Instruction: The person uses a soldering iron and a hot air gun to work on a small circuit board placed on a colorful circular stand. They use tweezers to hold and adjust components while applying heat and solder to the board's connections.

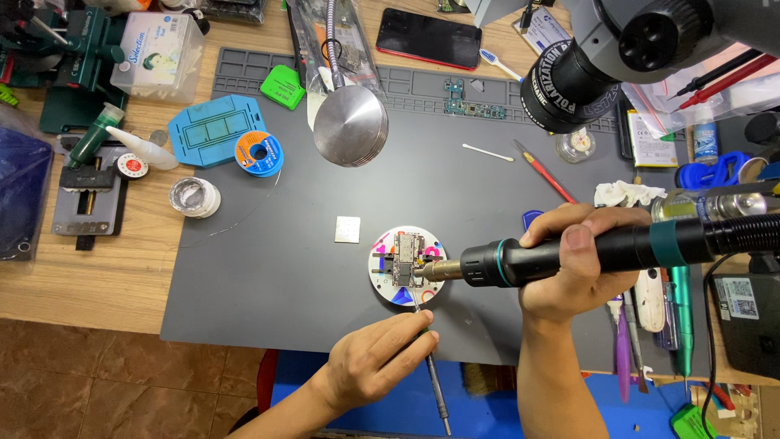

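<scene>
Hands are both engaged at the lower centre of the frame. We are observing the right hand (581, 264) wrapping its fingers fully closed around the black handle of a hot-air gun (561, 254), which is lying level across the right half of the frame with its metal nozzle pointing left. The nozzle tip is sitting just beside, possibly touching, a small circuit board (406, 260); we cannot tell which. That board is resting clamped on a round white holder (382, 280) at the centre of the grey work mat (268, 268).

We are noting the left hand (378, 358) below the holder, its fingers pinching shut in a pen-like grip around a thin metal tool (435, 389). The tool's point is reaching up towards the lower edge of the board, while its shaft is running down past the mat's near edge.

A small square metal plate (348, 229) is lying on the mat just left of the holder, apart from it.
</scene>
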